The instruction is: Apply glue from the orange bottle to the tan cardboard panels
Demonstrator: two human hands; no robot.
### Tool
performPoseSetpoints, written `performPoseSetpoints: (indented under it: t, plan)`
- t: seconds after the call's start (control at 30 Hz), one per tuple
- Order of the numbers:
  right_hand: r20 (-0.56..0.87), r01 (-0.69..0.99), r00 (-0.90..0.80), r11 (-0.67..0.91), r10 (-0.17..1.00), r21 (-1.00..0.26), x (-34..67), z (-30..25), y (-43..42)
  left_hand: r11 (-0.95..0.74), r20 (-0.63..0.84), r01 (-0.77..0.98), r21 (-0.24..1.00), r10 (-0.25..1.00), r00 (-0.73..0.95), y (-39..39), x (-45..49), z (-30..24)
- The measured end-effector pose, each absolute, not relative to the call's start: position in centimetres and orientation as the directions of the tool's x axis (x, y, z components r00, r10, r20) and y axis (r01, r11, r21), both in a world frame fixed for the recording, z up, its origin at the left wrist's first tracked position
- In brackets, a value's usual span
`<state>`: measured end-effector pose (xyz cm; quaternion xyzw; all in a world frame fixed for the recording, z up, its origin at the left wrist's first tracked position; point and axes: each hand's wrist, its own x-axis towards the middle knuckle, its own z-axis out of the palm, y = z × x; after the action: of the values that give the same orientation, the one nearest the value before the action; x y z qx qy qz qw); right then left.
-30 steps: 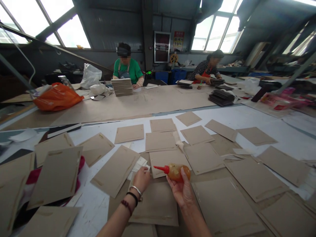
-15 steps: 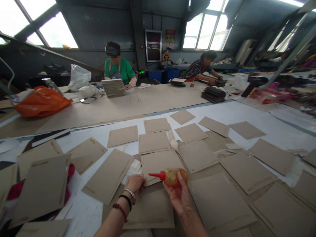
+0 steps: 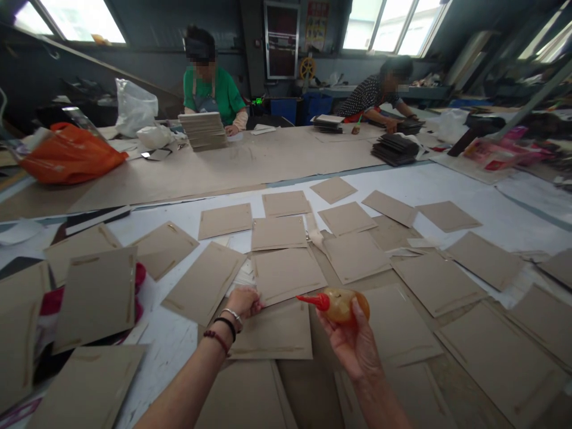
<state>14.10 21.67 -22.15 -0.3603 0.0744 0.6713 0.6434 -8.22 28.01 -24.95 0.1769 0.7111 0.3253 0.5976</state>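
My right hand [image 3: 355, 342] holds a small amber glue bottle [image 3: 342, 304] with a red nozzle that points left, raised a little above the table. My left hand [image 3: 243, 302], with bracelets on the wrist, rests with curled fingers on the upper left corner of a brown cardboard sheet [image 3: 279, 330] lying right before me. Another cardboard sheet [image 3: 286, 274] lies just beyond it. Small white slips [image 3: 245, 275] peek out from under the sheets near my left hand.
Several brown cardboard sheets cover the white table [image 3: 447, 190]. An orange bag [image 3: 67, 158] lies at far left. Across the table a person in green [image 3: 210, 89] sits by a stack of boards [image 3: 203, 131]; another person [image 3: 379, 95] works near dark stacks [image 3: 395, 149].
The view has tilted down and shifted. My left hand dropped from mid-air onto the corner of the near sheet. My right hand with the bottle moved slightly right.
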Motion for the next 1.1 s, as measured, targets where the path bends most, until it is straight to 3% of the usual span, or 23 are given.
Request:
performPoseSetpoints:
  t: [0.23, 0.87, 1.1]
  plan:
    - [-0.602, -0.924, 0.141, -0.114, 0.786, -0.365, 15.7, -21.4, 20.4, 0.686, -0.735, -0.262, 0.679, 0.638, -0.231, 26.7, -7.6, -23.6]
    - [-0.618, -0.95, -0.021, -0.209, 0.786, -0.234, 13.1, -26.2, 19.9, 0.63, -0.734, -0.38, 0.677, 0.616, -0.286, 25.6, -7.7, -23.2]
    - [-0.575, -0.938, 0.016, -0.187, 0.818, -0.293, 11.5, -25.9, 19.8, 0.638, -0.74, -0.38, 0.67, 0.611, -0.28, 25.7, -7.8, -23.6]
